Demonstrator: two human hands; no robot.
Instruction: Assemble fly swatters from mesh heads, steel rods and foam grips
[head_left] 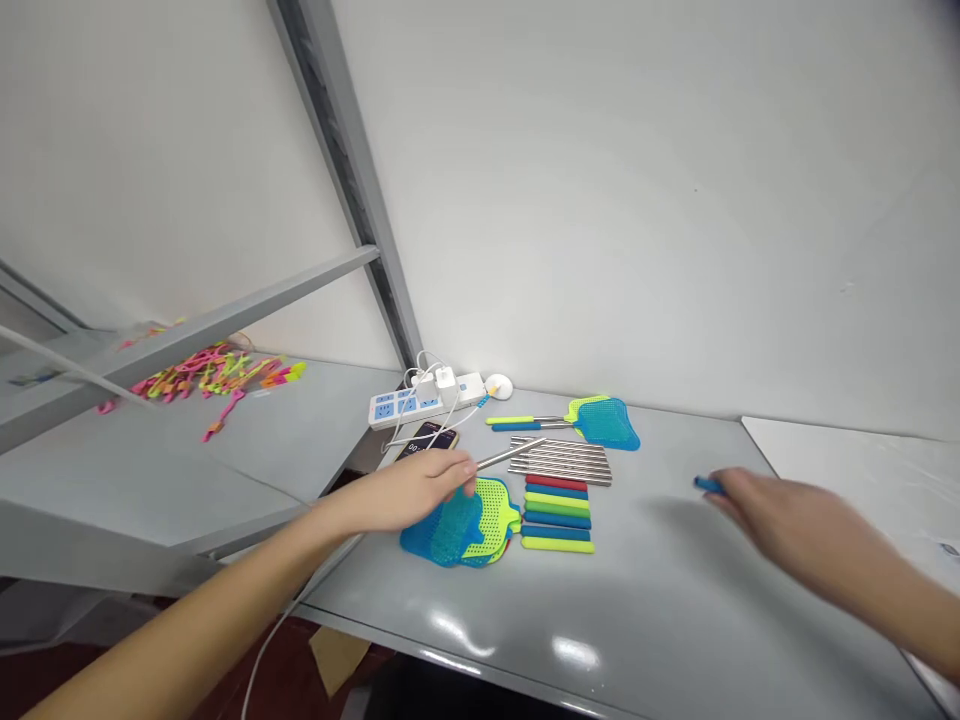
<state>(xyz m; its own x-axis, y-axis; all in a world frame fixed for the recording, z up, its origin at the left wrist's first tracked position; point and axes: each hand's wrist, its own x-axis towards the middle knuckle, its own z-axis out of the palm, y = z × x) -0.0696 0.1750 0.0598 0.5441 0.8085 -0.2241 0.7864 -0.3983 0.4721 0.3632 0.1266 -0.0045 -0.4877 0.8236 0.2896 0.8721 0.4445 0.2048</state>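
Observation:
My left hand (424, 488) is closed on a thin metal rod (510, 454) that points to the right. Out to the right, my right hand (780, 520) pinches a blue handle (709, 485), most of it hidden by the fingers. Below my left hand lies a pile of blue and yellow-green fly swatter heads (496, 515). Beside them sits a column of coloured handle grips (557, 507) in red, blue, green and yellow. Just above is a row of metal rods (570, 460). Two fly swatters with rods and handles (607, 422) rest farther back.
A white power strip (427, 402) with plugs and cables stands by the wall, a phone (427, 438) in front of it. Pink, orange and yellow plastic pieces (217, 372) lie on the left shelf. A grey metal post (364, 190) rises between. White sheeting (847, 470) covers the right side.

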